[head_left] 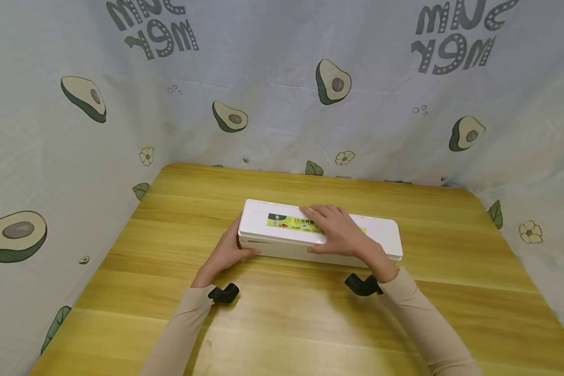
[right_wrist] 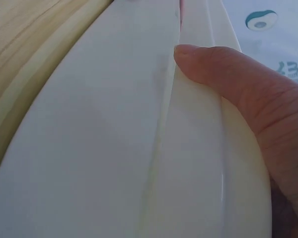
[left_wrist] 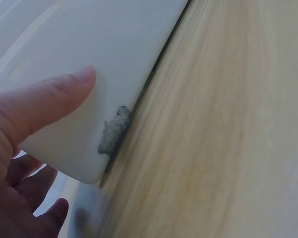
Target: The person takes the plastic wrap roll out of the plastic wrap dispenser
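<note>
A long white cling film box (head_left: 380, 237) with a yellow-green label (head_left: 286, 221) on its lid lies on the wooden table. My left hand (head_left: 225, 251) holds its left end, thumb along the front face and fingers at the end. In the left wrist view, that thumb lies beside a grey worn patch (left_wrist: 114, 131) near the box's bottom edge. My right hand (head_left: 340, 231) grips the lid from above, fingers over the top, covering part of the label. Its thumb (right_wrist: 203, 62) presses at the seam between lid and body in the right wrist view.
The wooden table (head_left: 282, 318) stretches around the box. Behind it and at both sides hangs a white curtain (head_left: 272, 68) printed with avocados, leaves and lettering. A black wrist mount (head_left: 224, 293) is on the left sleeve, another (head_left: 363, 285) on the right.
</note>
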Demonstrator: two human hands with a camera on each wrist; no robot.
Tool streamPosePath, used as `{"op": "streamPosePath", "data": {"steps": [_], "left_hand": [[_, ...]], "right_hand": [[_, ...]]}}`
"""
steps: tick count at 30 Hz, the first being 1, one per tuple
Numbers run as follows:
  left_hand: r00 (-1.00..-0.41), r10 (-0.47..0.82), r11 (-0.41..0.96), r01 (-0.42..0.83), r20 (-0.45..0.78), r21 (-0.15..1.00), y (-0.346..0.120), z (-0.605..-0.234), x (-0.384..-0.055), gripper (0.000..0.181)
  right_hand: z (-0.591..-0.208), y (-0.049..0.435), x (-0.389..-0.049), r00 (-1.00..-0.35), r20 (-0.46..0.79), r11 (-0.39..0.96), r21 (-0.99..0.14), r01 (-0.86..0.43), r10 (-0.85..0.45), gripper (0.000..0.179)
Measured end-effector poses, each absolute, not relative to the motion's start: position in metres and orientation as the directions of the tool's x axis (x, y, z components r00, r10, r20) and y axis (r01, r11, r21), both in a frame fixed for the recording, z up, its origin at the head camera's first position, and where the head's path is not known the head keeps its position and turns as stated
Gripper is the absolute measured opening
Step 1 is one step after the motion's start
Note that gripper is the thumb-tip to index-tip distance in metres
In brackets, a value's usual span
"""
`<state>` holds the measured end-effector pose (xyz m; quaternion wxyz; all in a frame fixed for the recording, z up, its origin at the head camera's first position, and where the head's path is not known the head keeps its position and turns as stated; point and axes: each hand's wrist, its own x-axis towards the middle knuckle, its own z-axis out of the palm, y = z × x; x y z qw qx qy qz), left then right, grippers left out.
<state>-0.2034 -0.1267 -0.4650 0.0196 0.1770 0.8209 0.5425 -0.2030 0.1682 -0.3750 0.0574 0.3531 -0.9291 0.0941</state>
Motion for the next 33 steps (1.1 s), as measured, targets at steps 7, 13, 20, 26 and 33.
{"op": "streamPosePath", "data": {"steps": [7,13,20,26,33], "left_hand": [[-0.933,0.322,0.334,0.27,0.16,0.903,-0.126,-0.463,-0.203,0.105],[-0.934,0.326,0.371,0.268,0.145,0.889,-0.125,-0.463,-0.202,0.105],[-0.938,0.312,0.41,0.275,0.15,0.87,-0.127,-0.465,-0.2,0.106],[-0.942,0.307,0.422,0.263,0.136,0.868,-0.128,-0.465,-0.2,0.107],[-0.944,0.304,0.405,0.252,0.131,0.879,-0.126,-0.464,-0.201,0.106]], "right_hand": [[-0.371,0.171,-0.203,-0.747,0.172,0.739,-0.121,-0.662,-0.642,0.091],[-0.369,0.175,-0.2,-0.772,0.155,0.76,-0.139,-0.635,-0.617,0.092],[-0.364,0.181,-0.199,-0.789,0.16,0.776,-0.146,-0.614,-0.594,0.092],[-0.361,0.187,-0.198,-0.791,0.165,0.781,-0.135,-0.61,-0.589,0.093],[-0.358,0.195,-0.197,-0.797,0.183,0.791,-0.123,-0.6,-0.576,0.092]]}}
